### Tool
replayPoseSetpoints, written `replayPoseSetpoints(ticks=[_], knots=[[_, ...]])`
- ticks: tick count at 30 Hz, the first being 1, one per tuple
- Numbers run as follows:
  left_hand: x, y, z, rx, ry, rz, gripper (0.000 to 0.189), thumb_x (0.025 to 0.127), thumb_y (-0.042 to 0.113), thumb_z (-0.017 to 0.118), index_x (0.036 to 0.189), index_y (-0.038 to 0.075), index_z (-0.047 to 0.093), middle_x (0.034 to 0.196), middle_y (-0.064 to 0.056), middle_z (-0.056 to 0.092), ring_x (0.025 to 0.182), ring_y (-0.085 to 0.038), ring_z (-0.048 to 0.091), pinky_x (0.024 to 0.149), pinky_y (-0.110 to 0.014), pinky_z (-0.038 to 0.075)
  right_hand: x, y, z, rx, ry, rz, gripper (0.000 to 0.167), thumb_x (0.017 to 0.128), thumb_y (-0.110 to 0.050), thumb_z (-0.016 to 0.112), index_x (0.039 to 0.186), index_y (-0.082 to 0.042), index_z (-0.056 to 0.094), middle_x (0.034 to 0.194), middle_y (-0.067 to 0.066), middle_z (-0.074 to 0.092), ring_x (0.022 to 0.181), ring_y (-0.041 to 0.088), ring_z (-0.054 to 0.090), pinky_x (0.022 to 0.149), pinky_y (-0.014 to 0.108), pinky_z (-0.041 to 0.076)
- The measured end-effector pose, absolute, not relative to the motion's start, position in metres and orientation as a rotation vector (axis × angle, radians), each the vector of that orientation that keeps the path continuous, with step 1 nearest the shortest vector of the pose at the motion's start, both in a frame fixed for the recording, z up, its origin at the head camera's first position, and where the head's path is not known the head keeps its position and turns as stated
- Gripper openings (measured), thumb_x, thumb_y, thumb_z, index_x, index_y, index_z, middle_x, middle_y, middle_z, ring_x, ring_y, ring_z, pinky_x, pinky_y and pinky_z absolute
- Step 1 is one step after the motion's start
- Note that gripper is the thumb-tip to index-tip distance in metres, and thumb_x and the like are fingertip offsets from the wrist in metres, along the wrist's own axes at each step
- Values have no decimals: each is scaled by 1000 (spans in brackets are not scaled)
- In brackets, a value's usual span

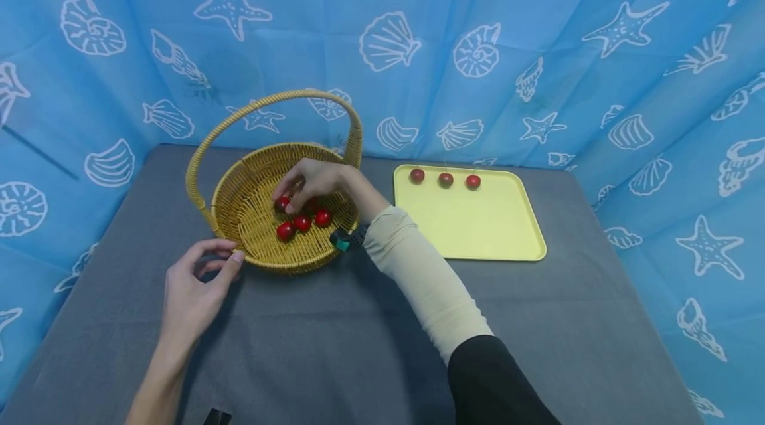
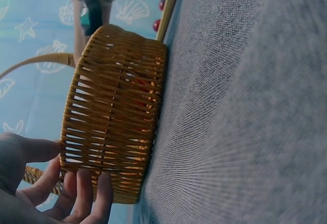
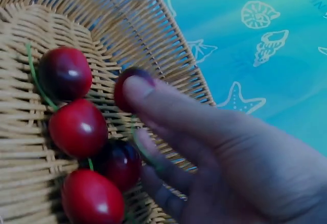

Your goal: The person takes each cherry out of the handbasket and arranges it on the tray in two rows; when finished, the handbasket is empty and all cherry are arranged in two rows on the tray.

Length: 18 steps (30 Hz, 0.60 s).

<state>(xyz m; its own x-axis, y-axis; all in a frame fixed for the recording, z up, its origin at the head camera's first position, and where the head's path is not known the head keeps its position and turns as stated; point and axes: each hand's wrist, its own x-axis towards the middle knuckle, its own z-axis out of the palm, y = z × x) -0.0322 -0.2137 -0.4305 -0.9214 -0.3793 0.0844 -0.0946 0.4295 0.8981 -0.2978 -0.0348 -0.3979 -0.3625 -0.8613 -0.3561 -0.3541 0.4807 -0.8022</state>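
A round wicker basket with a tall arched handle stands on the grey cloth, left of centre. My left hand pinches its near-left rim between thumb and fingers, as the left wrist view confirms. Inside the basket, my right hand holds a dark red cherry with a green stem between thumb and fingers. Several more cherries lie on the basket's floor close to that hand, among them a red one and a darker one partly hidden behind others.
To the right lies a pale yellow tray, with three cherries in a row along its far edge. Behind the table hangs a blue curtain printed with shells and starfish. A small black object shows at the bottom edge.
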Motion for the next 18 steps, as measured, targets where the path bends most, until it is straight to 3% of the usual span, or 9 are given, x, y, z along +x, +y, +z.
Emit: replayPoseSetpoints(ticks=[6, 18], knots=[[-32, -214, -429, 425, -2411, -1508, 30, 102, 24, 78, 127, 9, 72, 107, 22, 67, 83, 7, 70, 70, -11, 59, -298, -24, -382, -1119, 1953, -816, 39, 99, -21, 83, 137, -15, 75, 136, 0, 75, 129, 12, 66, 105, 23, 57], [-32, -212, -429, 468, -2404, -1513, 29, 102, 28, 79, 124, 11, 73, 104, 22, 68, 83, 5, 70, 70, -12, 60, -284, 12, -351, -1253, 1924, -957, 39, 101, -19, 80, 138, -9, 73, 137, 4, 75, 119, 17, 74, 102, 30, 62]])
